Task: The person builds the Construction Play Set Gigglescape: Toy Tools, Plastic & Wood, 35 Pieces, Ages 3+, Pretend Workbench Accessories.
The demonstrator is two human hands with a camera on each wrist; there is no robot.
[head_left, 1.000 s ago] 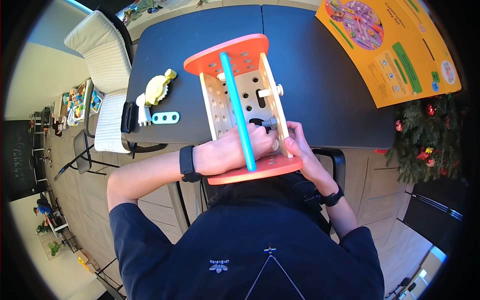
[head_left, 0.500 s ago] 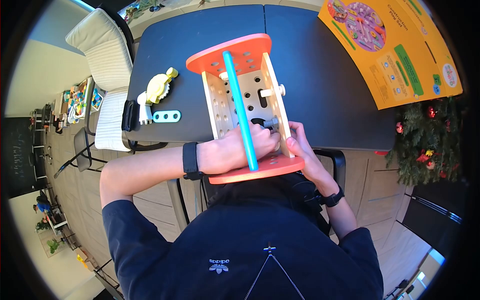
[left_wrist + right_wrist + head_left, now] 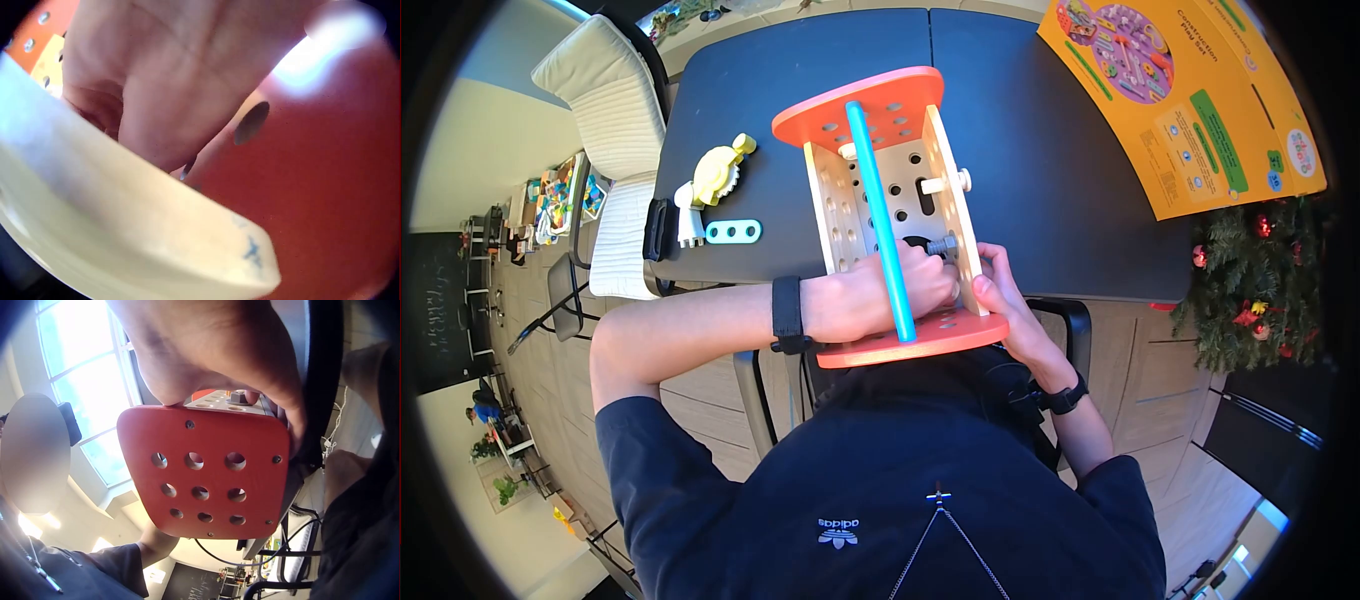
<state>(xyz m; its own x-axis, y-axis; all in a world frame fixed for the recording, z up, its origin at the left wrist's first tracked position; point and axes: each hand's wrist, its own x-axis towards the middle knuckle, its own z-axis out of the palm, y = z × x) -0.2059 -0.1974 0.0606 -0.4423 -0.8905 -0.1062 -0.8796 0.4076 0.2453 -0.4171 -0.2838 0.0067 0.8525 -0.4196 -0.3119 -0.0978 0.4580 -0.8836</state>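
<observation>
A toy toolbox in the head view has orange-red end panels (image 3: 870, 352), pale wooden sides with holes and a blue rod (image 3: 876, 200) across its top. My left hand (image 3: 890, 292) reaches under the rod into the box, fingers curled near the right side panel; what they touch is hidden. Just above the fingers, a grey bolt (image 3: 942, 245) pokes through that panel. In the left wrist view the left palm (image 3: 169, 69) lies over the box's inside. My right hand (image 3: 1015, 315) grips the right side panel's near corner, thumb on its edge. A cream peg (image 3: 945, 184) crosses the same panel farther up.
On the dark table (image 3: 1040, 150), a yellow-and-white toy piece (image 3: 716, 178), a pale turquoise strip (image 3: 733, 232) and a black object (image 3: 661, 231) lie left of the box. A yellow carton (image 3: 1200, 110) stands at the back right, above a decorated tree (image 3: 1250, 290). A white chair (image 3: 600, 100) stands left.
My left elbow has swung outward to the left and the left wrist has turned, while the fingers stay inside the box. The box has shifted slightly right. My right hand keeps its grip.
</observation>
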